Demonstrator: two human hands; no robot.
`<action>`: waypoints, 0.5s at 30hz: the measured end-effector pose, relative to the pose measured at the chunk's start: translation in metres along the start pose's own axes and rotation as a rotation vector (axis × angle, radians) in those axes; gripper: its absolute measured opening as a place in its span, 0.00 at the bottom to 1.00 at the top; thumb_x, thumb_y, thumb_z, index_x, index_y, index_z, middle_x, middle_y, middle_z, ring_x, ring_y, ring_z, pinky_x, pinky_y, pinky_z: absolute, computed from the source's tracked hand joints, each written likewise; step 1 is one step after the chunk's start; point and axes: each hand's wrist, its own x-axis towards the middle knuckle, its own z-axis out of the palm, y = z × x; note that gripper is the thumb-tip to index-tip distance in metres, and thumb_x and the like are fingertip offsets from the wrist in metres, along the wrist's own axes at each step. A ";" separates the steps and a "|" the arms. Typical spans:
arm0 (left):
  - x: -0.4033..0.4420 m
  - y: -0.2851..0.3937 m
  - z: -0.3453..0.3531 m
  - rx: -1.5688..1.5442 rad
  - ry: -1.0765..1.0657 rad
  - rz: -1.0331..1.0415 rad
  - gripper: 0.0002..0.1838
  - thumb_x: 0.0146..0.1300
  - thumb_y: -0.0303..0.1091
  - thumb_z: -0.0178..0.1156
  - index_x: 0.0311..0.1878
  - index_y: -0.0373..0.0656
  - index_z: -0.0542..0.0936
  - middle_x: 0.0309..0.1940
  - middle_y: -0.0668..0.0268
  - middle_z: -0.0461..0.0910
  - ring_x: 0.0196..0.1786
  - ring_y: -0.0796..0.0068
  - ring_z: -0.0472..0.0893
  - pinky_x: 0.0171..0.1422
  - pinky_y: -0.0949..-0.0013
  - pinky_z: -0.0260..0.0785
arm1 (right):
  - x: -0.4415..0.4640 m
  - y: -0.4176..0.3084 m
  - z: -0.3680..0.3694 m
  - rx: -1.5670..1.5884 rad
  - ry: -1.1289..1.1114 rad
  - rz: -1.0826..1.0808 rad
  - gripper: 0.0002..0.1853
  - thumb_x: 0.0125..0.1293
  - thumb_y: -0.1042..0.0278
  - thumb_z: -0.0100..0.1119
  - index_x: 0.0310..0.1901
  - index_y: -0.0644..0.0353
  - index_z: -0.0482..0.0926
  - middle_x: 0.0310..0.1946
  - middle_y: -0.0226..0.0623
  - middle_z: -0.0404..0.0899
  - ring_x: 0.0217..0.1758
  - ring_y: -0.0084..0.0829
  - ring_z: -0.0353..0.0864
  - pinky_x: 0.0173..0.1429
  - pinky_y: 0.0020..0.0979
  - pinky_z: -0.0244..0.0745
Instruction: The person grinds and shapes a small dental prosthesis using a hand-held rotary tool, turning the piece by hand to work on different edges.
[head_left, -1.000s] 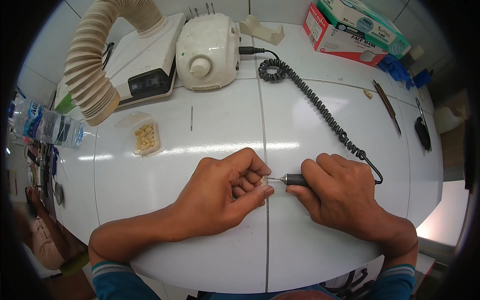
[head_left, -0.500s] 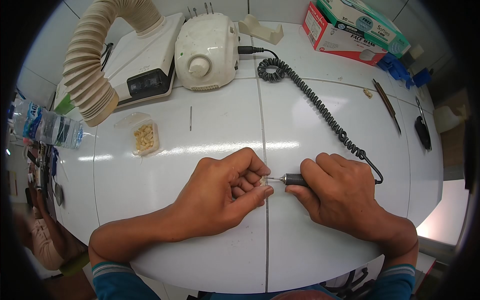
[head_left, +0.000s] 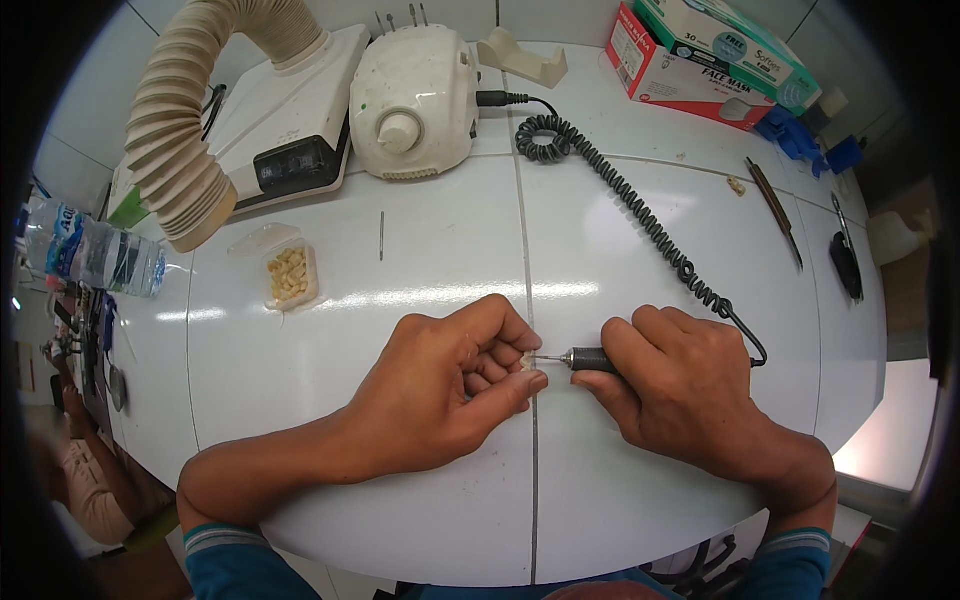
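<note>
My left hand [head_left: 440,385] pinches a small pale piece [head_left: 527,361] between thumb and fingers above the white table [head_left: 400,520]. Wrapped round a dark rotary handpiece [head_left: 590,359], my right hand [head_left: 680,385] points its thin metal tip at that piece; the tip meets or nearly meets it. A coiled black cord [head_left: 640,212] runs from the handpiece to the white control box [head_left: 415,105]. An open clear box [head_left: 291,275] of yellowish tooth-like pieces lies to the left, and a thin metal rod [head_left: 381,236] lies near it.
A ribbed hose [head_left: 175,130] rises from a white machine [head_left: 300,120] at back left, beside a plastic bottle [head_left: 95,250]. Mask boxes [head_left: 690,75], a brown-handled tool [head_left: 772,210] and a black-handled tool [head_left: 845,265] lie right. Another person [head_left: 95,470] is at far left.
My hands, the pale piece and the handpiece hold almost the same positions. At far left, the other person's arm and hand have shifted slightly.
</note>
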 end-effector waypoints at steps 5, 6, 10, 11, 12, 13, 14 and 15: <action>0.000 -0.001 0.000 0.005 0.001 0.004 0.13 0.81 0.27 0.74 0.59 0.30 0.82 0.43 0.59 0.92 0.46 0.76 0.96 0.45 0.79 0.84 | 0.000 0.000 0.000 -0.004 0.007 0.002 0.21 0.75 0.46 0.81 0.37 0.53 0.81 0.25 0.29 0.74 0.24 0.27 0.79 0.24 0.34 0.67; 0.000 -0.001 0.000 0.008 0.001 0.001 0.13 0.81 0.27 0.74 0.59 0.30 0.82 0.43 0.59 0.92 0.46 0.76 0.96 0.45 0.78 0.84 | 0.001 -0.001 0.000 -0.005 0.011 0.001 0.21 0.74 0.46 0.81 0.37 0.53 0.81 0.25 0.29 0.74 0.24 0.27 0.79 0.24 0.34 0.67; 0.000 0.000 0.000 0.005 -0.001 -0.002 0.13 0.81 0.27 0.74 0.59 0.29 0.82 0.43 0.59 0.92 0.45 0.76 0.96 0.45 0.78 0.84 | 0.000 -0.001 0.001 -0.008 0.017 0.006 0.22 0.74 0.46 0.81 0.37 0.53 0.81 0.26 0.29 0.74 0.24 0.28 0.80 0.25 0.34 0.69; 0.000 0.000 0.000 0.000 0.000 -0.002 0.13 0.81 0.27 0.74 0.59 0.29 0.82 0.42 0.59 0.92 0.45 0.76 0.96 0.45 0.78 0.84 | 0.000 -0.001 0.001 -0.009 0.014 0.009 0.22 0.73 0.46 0.81 0.37 0.53 0.81 0.26 0.29 0.74 0.24 0.28 0.80 0.25 0.34 0.69; 0.000 -0.001 0.000 -0.006 0.000 -0.002 0.13 0.81 0.27 0.74 0.59 0.29 0.82 0.42 0.59 0.92 0.45 0.76 0.96 0.46 0.78 0.84 | 0.000 -0.001 0.001 -0.009 0.013 0.009 0.22 0.73 0.47 0.82 0.37 0.53 0.81 0.26 0.29 0.74 0.25 0.28 0.80 0.25 0.34 0.69; 0.000 -0.001 0.000 -0.013 0.000 -0.003 0.13 0.81 0.27 0.74 0.59 0.29 0.82 0.42 0.59 0.92 0.45 0.76 0.96 0.46 0.78 0.84 | 0.000 -0.001 0.001 -0.009 0.011 0.008 0.22 0.73 0.47 0.82 0.37 0.53 0.81 0.26 0.29 0.74 0.25 0.28 0.80 0.25 0.35 0.70; 0.000 -0.001 0.000 -0.010 0.001 0.005 0.13 0.81 0.27 0.74 0.59 0.29 0.82 0.42 0.58 0.92 0.45 0.76 0.96 0.46 0.78 0.85 | 0.000 -0.001 0.001 -0.008 0.010 0.007 0.22 0.73 0.47 0.82 0.37 0.53 0.81 0.26 0.29 0.74 0.25 0.29 0.81 0.25 0.35 0.70; 0.000 -0.002 0.000 -0.008 0.003 0.011 0.13 0.81 0.27 0.74 0.59 0.29 0.82 0.42 0.58 0.92 0.45 0.76 0.96 0.46 0.78 0.85 | 0.000 -0.001 0.001 -0.008 0.008 0.010 0.22 0.73 0.47 0.82 0.37 0.53 0.81 0.26 0.29 0.74 0.25 0.29 0.81 0.26 0.35 0.70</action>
